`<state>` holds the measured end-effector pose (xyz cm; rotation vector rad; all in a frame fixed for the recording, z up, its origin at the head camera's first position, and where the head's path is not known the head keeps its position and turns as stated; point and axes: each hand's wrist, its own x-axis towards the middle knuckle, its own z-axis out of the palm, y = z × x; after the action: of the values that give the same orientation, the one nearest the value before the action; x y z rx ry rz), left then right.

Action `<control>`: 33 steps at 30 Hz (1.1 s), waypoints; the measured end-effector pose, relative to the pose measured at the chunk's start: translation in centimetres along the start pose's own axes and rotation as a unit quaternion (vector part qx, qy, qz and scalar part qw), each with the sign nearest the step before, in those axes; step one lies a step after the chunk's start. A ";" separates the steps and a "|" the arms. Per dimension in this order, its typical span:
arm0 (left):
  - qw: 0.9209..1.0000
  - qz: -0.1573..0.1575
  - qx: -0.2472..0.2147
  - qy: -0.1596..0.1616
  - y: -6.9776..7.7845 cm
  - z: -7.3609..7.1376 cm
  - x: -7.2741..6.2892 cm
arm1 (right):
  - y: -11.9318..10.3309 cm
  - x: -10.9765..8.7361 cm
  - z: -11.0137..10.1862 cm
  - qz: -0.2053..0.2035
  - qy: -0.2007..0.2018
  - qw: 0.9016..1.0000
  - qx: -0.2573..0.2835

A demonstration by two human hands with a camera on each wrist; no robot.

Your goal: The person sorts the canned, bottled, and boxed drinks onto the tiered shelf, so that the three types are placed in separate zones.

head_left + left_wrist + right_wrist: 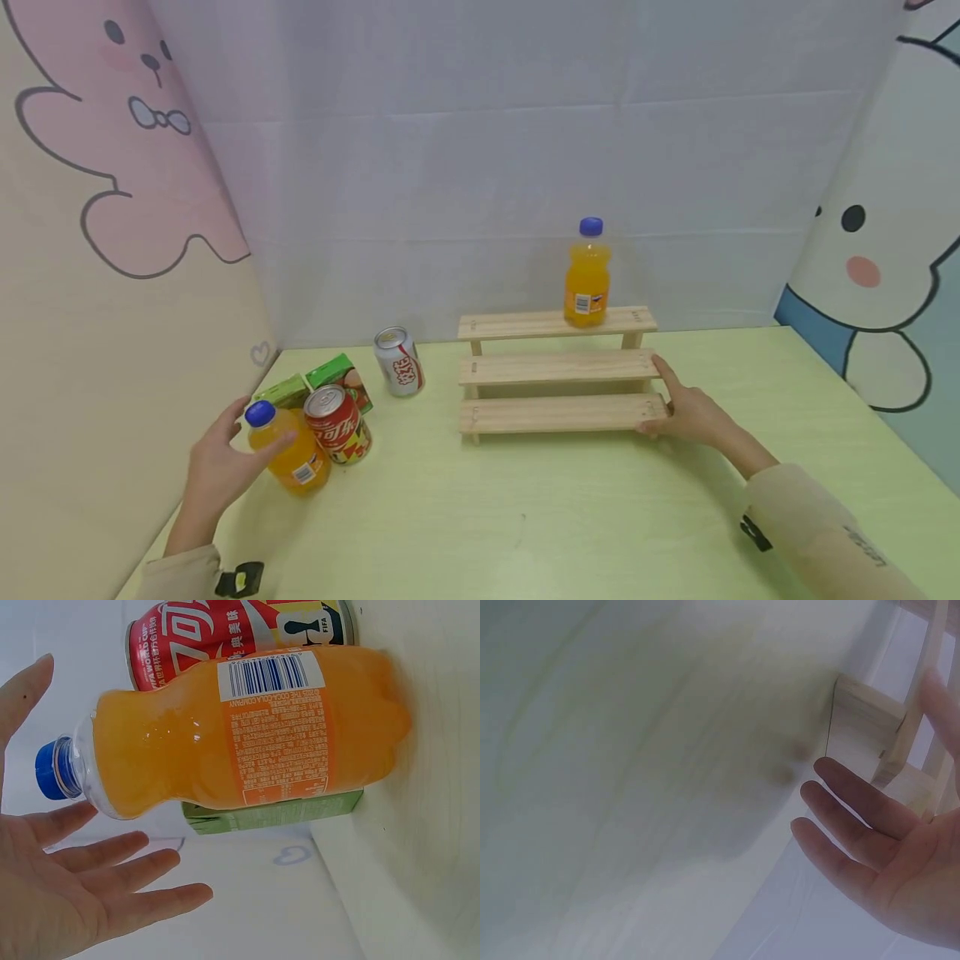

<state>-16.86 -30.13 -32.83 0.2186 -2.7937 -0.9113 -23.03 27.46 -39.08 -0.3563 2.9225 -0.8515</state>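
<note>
My left hand (216, 471) is beside an upright bottle of orange soda (297, 454) with a blue cap, at the left of the table. In the left wrist view its fingers (142, 900) are spread and straight, around the neck side of the bottle without closing on it. At the right end of a three-tier wooden step rack (555, 367) is my right hand (697, 415). One fingertip rests at the middle tier's end and another at the lowest tier. The right wrist view shows three extended fingers (855, 836) near the rack's wooden leg (866, 705).
Against the soda bottle stands a red cola can (341, 429). Behind them are green cartons (330, 371), and a silver can (400, 365) stands farther back. A second orange soda bottle (587, 279) is upright on the top tier. A white curtain (450, 183) closes off the back.
</note>
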 end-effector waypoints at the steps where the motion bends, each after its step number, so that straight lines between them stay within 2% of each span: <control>1: 1.000 0.003 0.001 -0.005 -0.1 0.1 0.0 | 0.0 0.0 0.0 0.000 0.000 1.000 0.000; 3: 1.000 0.017 0.002 -0.006 -0.2 0.2 0.0 | -0.1 0.0 0.0 -0.002 0.000 1.000 0.000; 7: 0.999 0.046 0.001 0.015 -0.3 0.5 -0.1 | -0.1 -0.1 0.0 0.001 0.000 1.000 0.002; 12: 0.998 0.058 -0.012 0.025 -0.4 0.7 -0.2 | -0.1 0.0 0.0 0.010 -0.005 1.000 0.002; 20: 0.993 0.095 -0.033 0.053 -0.9 1.1 0.0 | 0.1 0.2 0.2 0.011 -0.008 1.000 0.001; 25: 0.992 0.101 -0.026 0.071 -0.9 1.0 -0.2 | 0.0 0.2 0.2 0.008 -0.006 1.000 0.001; 33: 0.991 0.106 -0.008 0.083 0.4 0.1 -0.7 | 0.0 0.1 0.1 0.009 -0.004 1.000 0.003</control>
<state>-16.26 -29.62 -32.81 -0.0068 -2.5946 -0.8242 -23.08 27.37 -39.13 -0.3302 2.9115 -0.8534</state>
